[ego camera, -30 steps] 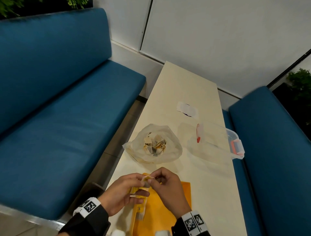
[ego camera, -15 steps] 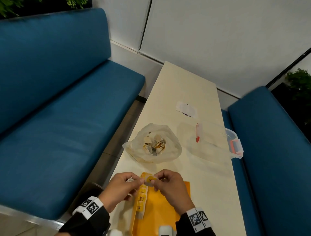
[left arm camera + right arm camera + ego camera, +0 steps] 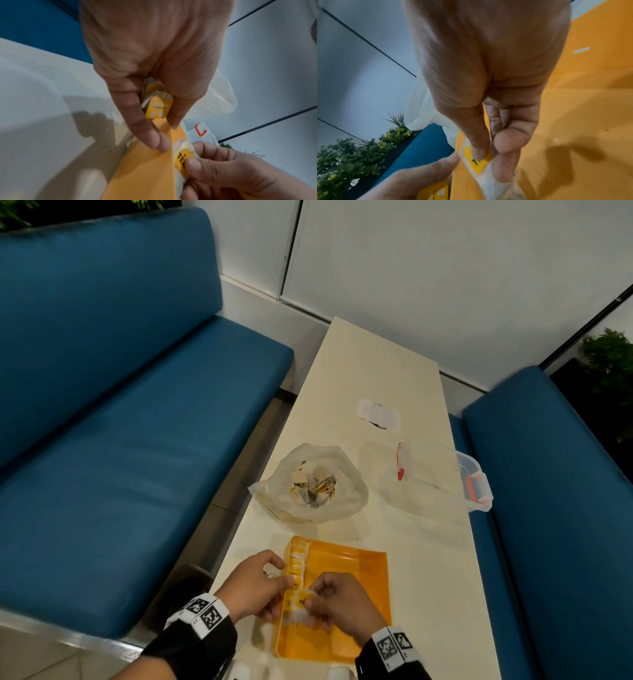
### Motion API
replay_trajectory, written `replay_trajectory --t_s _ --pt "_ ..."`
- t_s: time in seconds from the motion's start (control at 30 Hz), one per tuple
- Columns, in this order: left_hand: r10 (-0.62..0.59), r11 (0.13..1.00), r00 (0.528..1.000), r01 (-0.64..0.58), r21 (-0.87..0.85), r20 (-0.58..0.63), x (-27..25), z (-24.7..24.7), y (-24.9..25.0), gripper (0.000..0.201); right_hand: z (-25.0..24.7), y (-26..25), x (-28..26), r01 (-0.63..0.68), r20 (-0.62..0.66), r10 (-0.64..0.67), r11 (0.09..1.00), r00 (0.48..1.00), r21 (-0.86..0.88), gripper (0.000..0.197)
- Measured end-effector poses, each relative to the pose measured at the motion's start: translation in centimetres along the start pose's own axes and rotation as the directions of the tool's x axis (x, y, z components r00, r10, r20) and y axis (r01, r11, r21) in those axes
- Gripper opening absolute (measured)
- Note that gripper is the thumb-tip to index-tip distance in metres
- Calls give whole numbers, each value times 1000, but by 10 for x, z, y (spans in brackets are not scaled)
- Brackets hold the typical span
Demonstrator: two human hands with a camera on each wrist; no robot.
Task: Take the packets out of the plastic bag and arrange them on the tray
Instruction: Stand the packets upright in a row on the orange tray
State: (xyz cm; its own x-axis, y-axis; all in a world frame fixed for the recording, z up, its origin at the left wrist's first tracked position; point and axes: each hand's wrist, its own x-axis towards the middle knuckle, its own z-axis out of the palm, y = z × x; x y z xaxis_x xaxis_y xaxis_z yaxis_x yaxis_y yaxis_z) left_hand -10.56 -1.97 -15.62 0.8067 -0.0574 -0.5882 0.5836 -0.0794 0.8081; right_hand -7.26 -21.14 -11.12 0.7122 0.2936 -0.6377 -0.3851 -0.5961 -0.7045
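Note:
An orange tray (image 3: 356,583) lies at the near end of the table, with a row of yellow packets (image 3: 297,559) along its left edge. My right hand (image 3: 317,604) pinches a yellow-and-white packet (image 3: 303,602) (image 3: 479,164) (image 3: 181,158) low over the tray's left side. My left hand (image 3: 274,575) sits at the tray's left rim and holds a small bunch of yellow packets (image 3: 157,106) between thumb and fingers. Beyond the tray, the open plastic bag (image 3: 310,484) holds several more packets.
A clear lidded box (image 3: 442,477) with red clasps stands at the table's right edge. A white paper slip (image 3: 378,414) lies farther back. Blue benches (image 3: 120,440) flank the narrow table, and a wall closes its far end.
Both hands have come down from in front of the bag to the tray's left side. The right hand now holds one packet apart from the bunch in the left hand.

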Motion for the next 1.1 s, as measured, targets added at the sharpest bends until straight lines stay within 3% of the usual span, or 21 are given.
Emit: replay_trajectory --t_s 0.2,0.4,0.73,1.1 --pt "30 999 1000 -30 -18 -3 5 0 9 32 11 8 7 -68 27 70 994 997 -84 16" --pt "32 999 999 -32 -22 -6 8 -1 10 35 26 7 13 -87 -55 80 986 995 -144 17" --pt "20 999 1000 -21 -41 -6 9 0 8 38 45 17 24 -78 -225 18 963 974 -259 15" --pt "2 1000 1000 -2 -26 -1 6 -1 11 37 49 13 24 -45 -290 -55 944 956 -326 14"
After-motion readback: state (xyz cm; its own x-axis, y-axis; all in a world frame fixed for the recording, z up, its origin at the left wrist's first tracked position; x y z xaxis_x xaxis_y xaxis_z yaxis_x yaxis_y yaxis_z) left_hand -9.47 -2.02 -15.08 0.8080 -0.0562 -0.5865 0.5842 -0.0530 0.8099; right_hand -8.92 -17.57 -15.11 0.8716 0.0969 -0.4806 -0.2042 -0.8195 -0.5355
